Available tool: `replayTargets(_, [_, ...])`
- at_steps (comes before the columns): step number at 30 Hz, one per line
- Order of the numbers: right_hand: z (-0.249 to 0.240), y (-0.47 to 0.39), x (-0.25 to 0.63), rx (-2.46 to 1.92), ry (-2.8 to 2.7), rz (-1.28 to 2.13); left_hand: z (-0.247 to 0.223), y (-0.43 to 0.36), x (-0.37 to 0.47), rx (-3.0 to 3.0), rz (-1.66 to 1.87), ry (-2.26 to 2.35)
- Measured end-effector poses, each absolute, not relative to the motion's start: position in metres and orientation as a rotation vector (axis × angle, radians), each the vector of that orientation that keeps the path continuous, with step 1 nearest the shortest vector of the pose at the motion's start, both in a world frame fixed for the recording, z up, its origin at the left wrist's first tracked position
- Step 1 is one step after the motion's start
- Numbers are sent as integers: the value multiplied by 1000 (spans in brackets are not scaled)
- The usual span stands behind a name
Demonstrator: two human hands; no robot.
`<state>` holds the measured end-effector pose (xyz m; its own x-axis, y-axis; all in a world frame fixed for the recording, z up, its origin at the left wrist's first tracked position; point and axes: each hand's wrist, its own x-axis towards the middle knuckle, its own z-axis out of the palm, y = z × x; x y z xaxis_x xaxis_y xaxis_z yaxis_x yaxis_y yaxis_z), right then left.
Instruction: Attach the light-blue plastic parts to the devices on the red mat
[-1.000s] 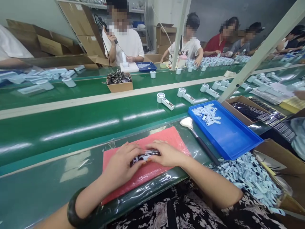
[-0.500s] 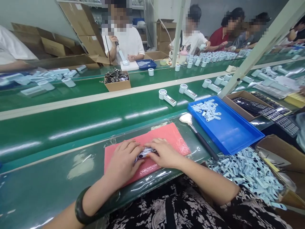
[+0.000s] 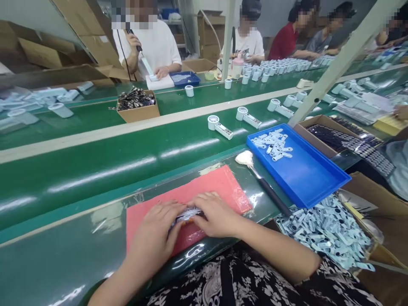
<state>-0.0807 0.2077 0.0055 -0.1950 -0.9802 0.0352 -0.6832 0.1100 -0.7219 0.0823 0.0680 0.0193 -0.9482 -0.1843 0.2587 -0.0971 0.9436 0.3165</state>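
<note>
A red mat [image 3: 210, 187] lies on the green bench in front of me. On it, both hands press together on a small pale plastic part [image 3: 188, 213] with a dark strip. My left hand [image 3: 157, 231] covers its left end, fingers curled over it. My right hand [image 3: 216, 214] holds its right end with the fingertips. Most of the part is hidden under my fingers.
A brush [image 3: 261, 180] lies right of the mat. A blue tray [image 3: 306, 174] holds several pale parts. A box of pale parts [image 3: 328, 231] sits at my right. Two white devices [image 3: 219, 126] ride the green conveyor belt. Other people work across the line.
The view shifted a little to the right and down. Both hands stay on the part on the mat, with the dark strip now more covered by my fingers.
</note>
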Motion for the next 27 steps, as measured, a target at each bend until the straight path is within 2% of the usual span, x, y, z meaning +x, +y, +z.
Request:
replayTargets(6, [1, 203, -81, -1627, 1950, -826, 18, 76, 79, 380, -582, -2765])
replayTargets(12, [0, 210, -80, -1647, 1892, -866, 16, 75, 84, 367, -395, -2823])
replayTargets(19, [-4, 204, -75, -1586, 1950, -885, 21, 76, 76, 488, -454, -2902])
replayTargets(24, [-2, 216, -77, -1553, 1898, -1089, 26, 69, 84, 135, -133, -2887])
replayTargets(27, [7, 242, -96, -1522, 2070, -1176, 24, 43, 82, -22, 9, -2872])
